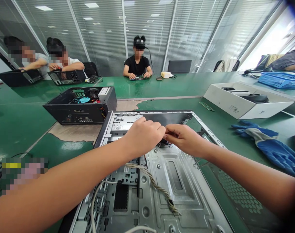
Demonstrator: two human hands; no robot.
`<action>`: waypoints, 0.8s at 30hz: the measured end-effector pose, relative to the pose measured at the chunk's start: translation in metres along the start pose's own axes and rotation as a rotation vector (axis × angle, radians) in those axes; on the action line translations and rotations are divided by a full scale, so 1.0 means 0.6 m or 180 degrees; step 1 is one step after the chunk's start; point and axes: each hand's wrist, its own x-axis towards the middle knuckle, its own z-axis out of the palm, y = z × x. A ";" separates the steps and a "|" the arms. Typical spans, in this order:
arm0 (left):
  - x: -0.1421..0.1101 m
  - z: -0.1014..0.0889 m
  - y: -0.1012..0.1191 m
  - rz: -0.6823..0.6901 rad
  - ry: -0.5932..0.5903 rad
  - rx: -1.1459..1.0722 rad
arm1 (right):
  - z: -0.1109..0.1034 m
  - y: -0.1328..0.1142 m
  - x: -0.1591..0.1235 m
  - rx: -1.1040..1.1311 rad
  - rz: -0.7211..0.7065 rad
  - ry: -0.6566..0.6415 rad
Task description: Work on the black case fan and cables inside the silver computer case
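An open metal computer case [186,197] lies flat in front of me, its bare inner panel facing up. My left hand [146,134] is closed in a fist above the far part of the case. Close against it, my right hand [181,138] is closed, thumb and fingers pinched together. A small dark part [164,142] shows beneath the fingers; its kind is hidden. Twisted beige cables [159,186] lie across the panel, and a pale grey cable [95,197] curves along the left side.
Another open black computer case [81,108] stands ahead on the left. A white box [237,103] and blue work gloves [270,147] lie right. A blue basket [280,80] is farther back. Several people sit around the green table [159,89].
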 end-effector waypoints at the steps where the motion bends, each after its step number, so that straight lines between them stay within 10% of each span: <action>1: 0.000 0.000 0.001 -0.0003 -0.0009 0.0007 | 0.000 0.000 0.000 -0.0009 -0.0002 0.0018; 11: 0.002 0.009 0.000 -0.0498 -0.0244 -0.0778 | -0.004 0.000 -0.004 0.0094 0.0054 -0.0010; 24: -0.002 0.015 -0.008 0.0092 0.0440 -0.0043 | -0.007 -0.001 -0.002 0.0104 0.0200 -0.0024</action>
